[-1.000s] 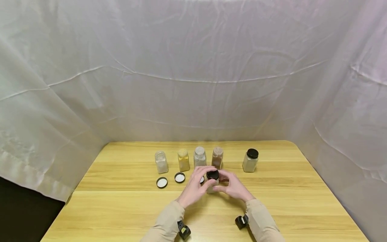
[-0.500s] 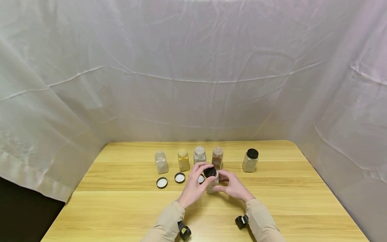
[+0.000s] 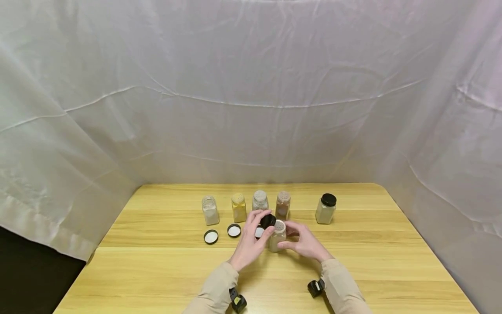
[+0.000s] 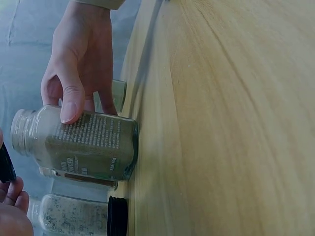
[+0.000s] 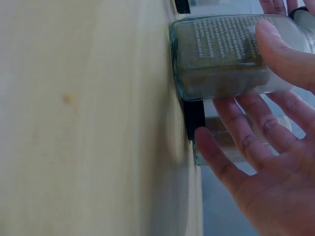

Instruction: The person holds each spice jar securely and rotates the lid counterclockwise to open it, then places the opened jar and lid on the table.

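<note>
My left hand (image 3: 249, 244) pinches a black screw lid (image 3: 268, 220), tilted and lifted clear of a glass spice jar (image 3: 277, 240). That jar stands upright on the table, its perforated shaker top exposed. My right hand (image 3: 306, 245) grips the jar by its side, with thumb and fingers around the glass. In the left wrist view, printed text and greyish-brown powder show on the jar (image 4: 91, 142), and the lid (image 4: 6, 164) sits at the left edge. Seen from the right wrist, the thumb presses one face of the jar (image 5: 221, 56).
Behind the hands stand a clear jar of pale powder (image 3: 210, 212), a yellow jar (image 3: 239, 210), a whitish speckled jar (image 3: 259, 201) and a brown jar (image 3: 283, 206). A black-capped jar (image 3: 325, 210) is at right. Upturned lids (image 3: 211, 237) lie before the row on the wooden table (image 3: 157, 279).
The black lid has come off the jar and moved left in my left hand, uncovering the shaker top. My right hand keeps its hold on the jar.
</note>
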`<control>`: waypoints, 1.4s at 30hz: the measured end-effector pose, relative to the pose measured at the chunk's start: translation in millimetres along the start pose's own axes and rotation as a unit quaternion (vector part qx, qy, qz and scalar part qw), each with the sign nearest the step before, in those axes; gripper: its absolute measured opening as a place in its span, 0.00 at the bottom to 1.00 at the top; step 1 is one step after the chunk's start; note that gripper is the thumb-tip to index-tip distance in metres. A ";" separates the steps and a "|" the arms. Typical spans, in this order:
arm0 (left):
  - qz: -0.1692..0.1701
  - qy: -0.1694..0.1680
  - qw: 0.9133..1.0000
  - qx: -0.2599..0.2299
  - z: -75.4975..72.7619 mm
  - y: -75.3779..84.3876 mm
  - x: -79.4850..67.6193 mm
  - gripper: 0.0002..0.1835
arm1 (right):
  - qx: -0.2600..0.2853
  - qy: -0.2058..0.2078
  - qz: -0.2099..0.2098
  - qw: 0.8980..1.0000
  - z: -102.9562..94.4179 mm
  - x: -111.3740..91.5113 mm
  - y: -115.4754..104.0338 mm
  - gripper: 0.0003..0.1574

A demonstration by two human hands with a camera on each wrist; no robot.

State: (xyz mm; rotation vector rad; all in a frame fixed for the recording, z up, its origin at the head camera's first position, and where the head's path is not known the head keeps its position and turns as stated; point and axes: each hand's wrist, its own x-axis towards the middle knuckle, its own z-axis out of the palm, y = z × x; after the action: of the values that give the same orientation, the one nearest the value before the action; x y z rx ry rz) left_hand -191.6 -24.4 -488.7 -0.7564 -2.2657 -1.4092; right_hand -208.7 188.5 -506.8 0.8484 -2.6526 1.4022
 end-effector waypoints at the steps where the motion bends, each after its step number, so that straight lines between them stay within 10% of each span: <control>1: -0.001 -0.001 1.000 0.000 -0.3 0.3 -0.2 0.22 | 0.003 0.000 0.003 1.000 -0.2 -0.3 0.5 0.33; 42: -0.027 0.006 1.000 -0.011 0.5 -3.3 -4.1 0.23 | -0.001 0.000 0.035 0.999 -30.9 -18.6 17.0 0.37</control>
State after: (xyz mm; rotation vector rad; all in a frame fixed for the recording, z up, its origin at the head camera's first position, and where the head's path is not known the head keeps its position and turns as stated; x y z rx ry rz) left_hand -190.4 -26.1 -493.5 -0.6967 -2.2801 -1.4613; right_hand -207.9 228.4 -506.2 0.7633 -2.7087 1.4137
